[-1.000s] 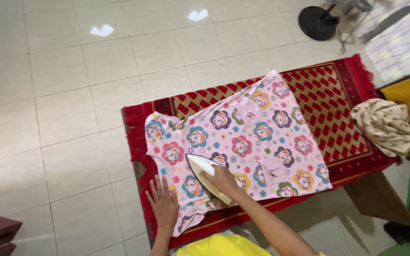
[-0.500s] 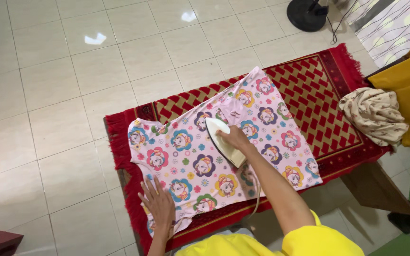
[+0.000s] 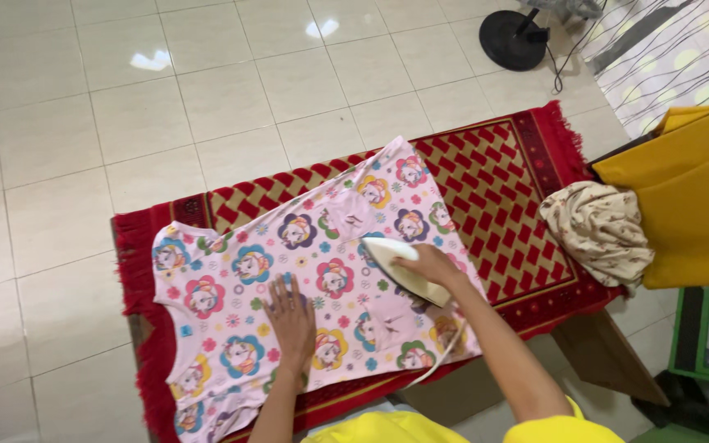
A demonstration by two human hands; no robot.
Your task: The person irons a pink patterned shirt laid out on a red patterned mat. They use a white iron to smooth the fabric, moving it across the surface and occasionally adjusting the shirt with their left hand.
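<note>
Right hand (image 3: 428,264) wraps the handle of a cream-white, wedge-shaped electric iron (image 3: 404,271), whose soleplate sits flat on a small pink cotton garment printed with coloured flower rings (image 3: 305,262) — toward the cloth's 3 o'clock edge. Left hand (image 3: 291,316) lies open, fingers spread, pressing the fabric flat at about 9 o'clock of the iron. That garment is spread over a red woven mat with a zigzag pattern (image 3: 510,172) covering the counter (image 3: 609,353). Soft and light, it would likely bunch unless pinned; the iron looks heavy, rigid and hot — take it only by the handle. A crumpled beige cloth (image 3: 596,230) rests at 3 o'clock.
</note>
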